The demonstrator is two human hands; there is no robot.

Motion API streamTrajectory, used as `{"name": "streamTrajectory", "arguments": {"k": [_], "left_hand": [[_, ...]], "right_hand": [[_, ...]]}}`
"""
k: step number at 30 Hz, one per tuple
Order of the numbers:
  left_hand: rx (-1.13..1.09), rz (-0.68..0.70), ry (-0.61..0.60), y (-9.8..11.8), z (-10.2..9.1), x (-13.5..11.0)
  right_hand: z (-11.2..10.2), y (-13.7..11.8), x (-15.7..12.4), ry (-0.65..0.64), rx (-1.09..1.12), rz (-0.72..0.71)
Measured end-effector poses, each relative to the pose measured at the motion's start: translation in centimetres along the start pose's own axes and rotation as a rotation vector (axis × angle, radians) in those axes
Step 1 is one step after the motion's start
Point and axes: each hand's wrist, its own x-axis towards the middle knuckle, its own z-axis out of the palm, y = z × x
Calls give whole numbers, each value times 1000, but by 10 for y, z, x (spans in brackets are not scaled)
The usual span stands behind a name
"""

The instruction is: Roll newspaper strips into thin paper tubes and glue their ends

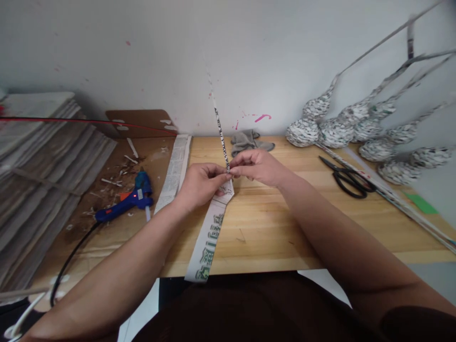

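A strip of printed paper (213,232) runs from near the table's front edge up to my fingers, where it turns into a thin rolled paper tube (220,131) pointing up toward the wall. My left hand (203,183) is closed on the strip just where the flat part meets the roll. From the other side, my right hand (258,166) pinches the base of the tube between thumb and fingers. The fingertips of both hands nearly touch. The tube's far end fades against the pale wall.
A blue glue gun (126,202) lies on cardboard at left, beside stacked newspapers (39,190) and a pile of paper strips (174,173). Grey gloves (247,141) rest by the wall. Black scissors (347,178), long paper tubes (409,209) and several woven gourd shapes (337,130) are at right.
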Motion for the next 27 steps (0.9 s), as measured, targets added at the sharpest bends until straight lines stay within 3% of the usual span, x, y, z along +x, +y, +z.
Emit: {"name": "streamTrajectory", "arguments": {"k": [7, 17, 27], "left_hand": [[-65, -21, -66, 3, -1, 0], [-149, -29, -47, 9, -1, -1], [-47, -1, -1, 0, -4, 0]], "right_hand": [[7, 13, 5, -1, 108, -9], [13, 20, 5, 5, 215, 32], [16, 22, 6, 38, 178, 20]]}}
